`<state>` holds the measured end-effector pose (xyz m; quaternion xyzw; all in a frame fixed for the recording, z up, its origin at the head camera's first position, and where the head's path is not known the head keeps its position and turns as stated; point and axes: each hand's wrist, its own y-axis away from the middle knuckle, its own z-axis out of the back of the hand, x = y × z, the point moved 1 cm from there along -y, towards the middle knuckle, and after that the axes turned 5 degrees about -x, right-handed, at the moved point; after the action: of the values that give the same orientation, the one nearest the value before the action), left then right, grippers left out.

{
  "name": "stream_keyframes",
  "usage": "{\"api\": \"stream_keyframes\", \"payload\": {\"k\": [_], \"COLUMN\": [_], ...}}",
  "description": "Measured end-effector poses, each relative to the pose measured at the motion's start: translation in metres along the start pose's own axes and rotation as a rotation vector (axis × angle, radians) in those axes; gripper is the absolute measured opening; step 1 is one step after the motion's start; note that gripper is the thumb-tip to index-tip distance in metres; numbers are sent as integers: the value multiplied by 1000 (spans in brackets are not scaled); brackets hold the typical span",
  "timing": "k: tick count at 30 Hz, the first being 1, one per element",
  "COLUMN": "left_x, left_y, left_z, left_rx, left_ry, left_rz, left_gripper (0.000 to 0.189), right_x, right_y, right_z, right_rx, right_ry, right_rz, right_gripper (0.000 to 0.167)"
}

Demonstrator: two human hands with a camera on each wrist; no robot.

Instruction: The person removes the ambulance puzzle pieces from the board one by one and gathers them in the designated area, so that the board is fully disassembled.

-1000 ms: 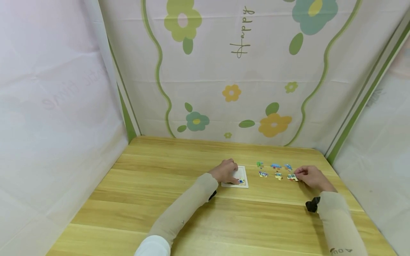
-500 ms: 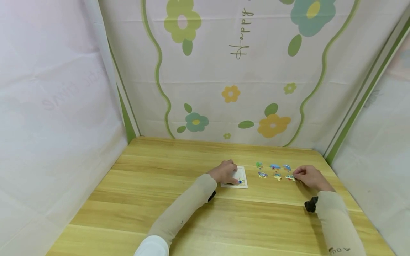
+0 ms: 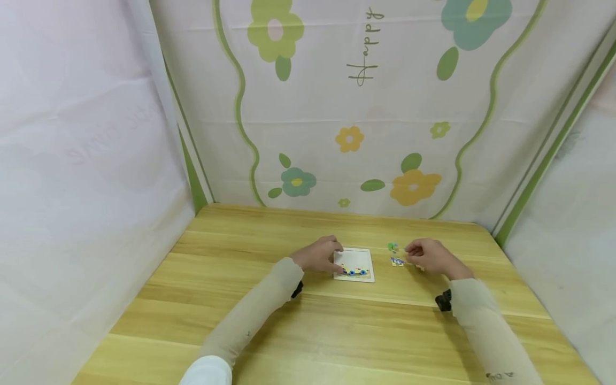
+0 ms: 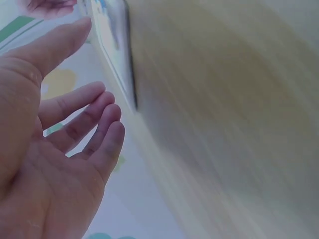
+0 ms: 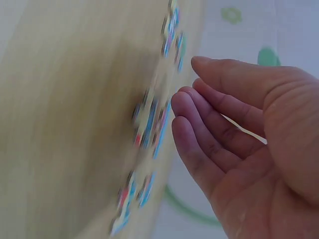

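Observation:
My left hand (image 3: 315, 255) hovers at the left edge of a white puzzle tray (image 3: 353, 256), thumb and fingers apart and holding nothing. Along the tray's near side lies a strip of fitted puzzle pieces (image 3: 355, 272) with blue wheel-like circles. To the right, my right hand (image 3: 430, 256) is over the loose jigsaw pieces, covering several in the head view. Its relaxed fingers (image 5: 184, 134) hold nothing in the right wrist view, where loose puzzle pieces (image 5: 146, 119) lie beside the fingertips. A green-topped puzzle piece (image 3: 392, 246) and a purple-and-yellow one (image 3: 397, 261) show left of it.
The wood-grain table (image 3: 308, 331) reaches a flower-printed curtain (image 3: 308, 107) at the back. Plain pale curtains stand at both sides. In the right wrist view, two more puzzle pieces (image 5: 127, 199) lie nearer the bottom.
My right hand has let go of the rightmost front puzzle piece and moved left over the middle ones. My left hand has drawn back left, uncovering more of the tray and its fitted pieces.

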<state>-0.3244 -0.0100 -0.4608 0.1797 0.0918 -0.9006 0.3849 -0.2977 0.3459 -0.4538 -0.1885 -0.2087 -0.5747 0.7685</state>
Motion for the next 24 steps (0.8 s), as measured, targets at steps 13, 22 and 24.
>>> {"api": "stream_keyframes", "payload": {"k": [13,22,24], "left_x": [-3,-2,-1], "left_y": [14,13,12], "left_z": [-7,-8,-8], "left_rx": [23,11,9], "left_ry": [-14,22,26], "left_rz": [-50,-54,-58], "left_gripper": [65,56,54], "right_x": [95,124,126], "right_y": [-34,-45,-46], "right_z": [-55,-76,-78], "right_rx": [178,250,251], "right_ry": [-14,-11,-10], "right_rz": [224,298,305], "right_gripper": [27,26,26]}}
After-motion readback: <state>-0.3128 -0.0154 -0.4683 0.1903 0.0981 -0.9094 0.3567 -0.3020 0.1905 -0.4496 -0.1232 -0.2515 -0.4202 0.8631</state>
